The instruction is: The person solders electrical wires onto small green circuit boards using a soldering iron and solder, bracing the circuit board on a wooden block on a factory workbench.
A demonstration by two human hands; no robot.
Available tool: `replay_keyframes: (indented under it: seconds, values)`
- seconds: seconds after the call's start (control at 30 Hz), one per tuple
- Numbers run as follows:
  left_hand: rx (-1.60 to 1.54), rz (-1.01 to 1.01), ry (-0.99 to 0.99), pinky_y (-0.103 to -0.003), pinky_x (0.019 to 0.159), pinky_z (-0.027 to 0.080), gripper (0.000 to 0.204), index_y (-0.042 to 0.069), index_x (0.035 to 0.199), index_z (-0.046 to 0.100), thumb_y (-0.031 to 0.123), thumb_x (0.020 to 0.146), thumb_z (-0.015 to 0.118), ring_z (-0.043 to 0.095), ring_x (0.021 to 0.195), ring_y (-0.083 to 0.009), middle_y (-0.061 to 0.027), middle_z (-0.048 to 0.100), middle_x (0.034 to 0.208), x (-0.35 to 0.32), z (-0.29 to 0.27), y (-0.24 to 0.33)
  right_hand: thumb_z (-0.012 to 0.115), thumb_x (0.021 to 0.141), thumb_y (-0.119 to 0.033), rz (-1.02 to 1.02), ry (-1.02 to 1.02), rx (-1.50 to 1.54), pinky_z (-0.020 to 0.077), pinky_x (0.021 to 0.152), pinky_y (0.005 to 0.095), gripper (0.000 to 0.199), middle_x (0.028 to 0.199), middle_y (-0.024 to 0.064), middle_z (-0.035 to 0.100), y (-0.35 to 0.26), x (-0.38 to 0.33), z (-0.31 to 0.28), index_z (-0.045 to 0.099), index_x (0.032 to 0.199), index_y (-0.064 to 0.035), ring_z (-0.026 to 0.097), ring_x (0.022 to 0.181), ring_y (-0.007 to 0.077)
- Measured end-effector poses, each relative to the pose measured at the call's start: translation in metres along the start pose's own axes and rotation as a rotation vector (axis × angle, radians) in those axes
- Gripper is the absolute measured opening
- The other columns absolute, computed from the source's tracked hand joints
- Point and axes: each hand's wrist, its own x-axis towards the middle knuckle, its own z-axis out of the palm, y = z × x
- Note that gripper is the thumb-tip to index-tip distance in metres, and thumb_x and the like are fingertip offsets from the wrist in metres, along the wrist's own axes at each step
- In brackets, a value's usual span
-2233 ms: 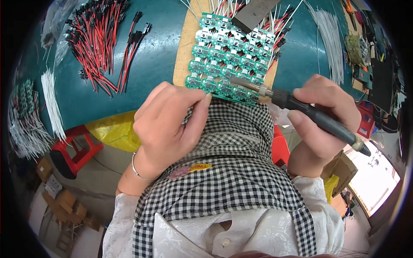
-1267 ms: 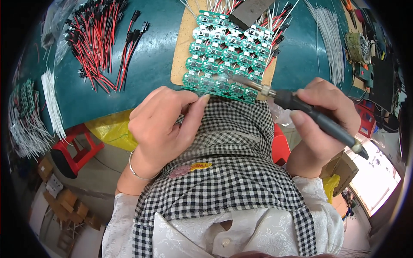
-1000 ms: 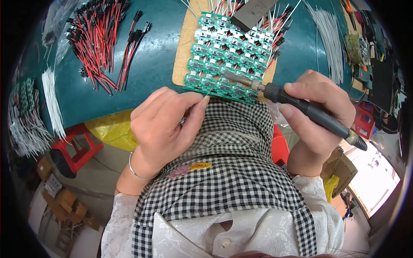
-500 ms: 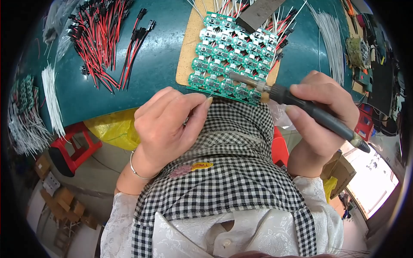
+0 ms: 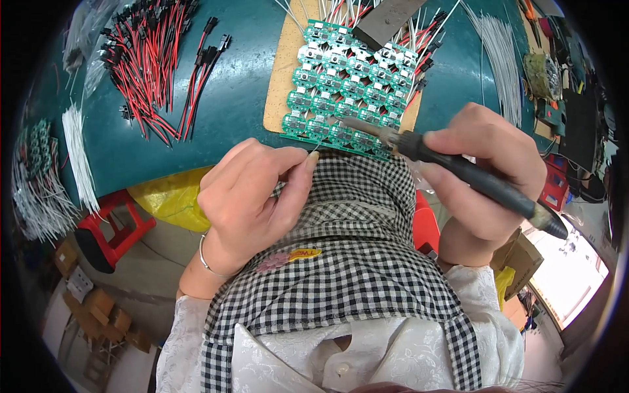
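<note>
A panel of small green circuit boards lies on a tan board at the near edge of the teal table. My right hand grips a black soldering iron; its metal tip rests on the nearest row of boards. My left hand pinches a thin strand of solder wire that points at the panel's front edge. Red and black leads stick out from the panel's far side under a dark flat bar.
A heap of red and black connector wires lies at the table's left, bundles of white wires at the far left and another white bundle on the right. A red stool and a yellow bag are below the edge.
The iron tip has crept left along the nearest row of boards, and my left hand has followed with the solder wire. The view has shifted slightly.
</note>
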Motion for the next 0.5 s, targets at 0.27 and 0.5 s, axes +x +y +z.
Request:
replay_keyframes:
  seconds: [0.27, 0.5]
  values:
    - [0.008, 0.039, -0.064, -0.032, 0.049, 0.043, 0.019, 0.001, 0.086, 0.071, -0.005, 0.071, 0.080, 0.054, 0.052, -0.0207, -0.0068, 0.056, 0.063, 0.006, 0.007, 0.003, 0.077, 0.061, -0.002, -0.107, 0.105, 0.107, 0.0365, 0.050, 0.0260, 0.026, 0.067, 0.0093, 0.062, 0.022, -0.023, -0.008, 0.070, 0.085, 0.0067, 0.055, 0.054, 0.0150]
    - [0.033, 0.051, -0.062, -0.032, 0.049, 0.043, 0.018, 0.002, 0.088, 0.069, -0.004, 0.073, 0.080, 0.054, 0.052, -0.0214, -0.0063, 0.055, 0.062, 0.005, 0.016, 0.000, 0.077, 0.062, 0.000, -0.117, 0.053, 0.072, 0.0389, 0.051, 0.0256, 0.025, 0.068, 0.0085, 0.063, 0.029, -0.018, -0.009, 0.072, 0.085, 0.0052, 0.057, 0.056, 0.0153]
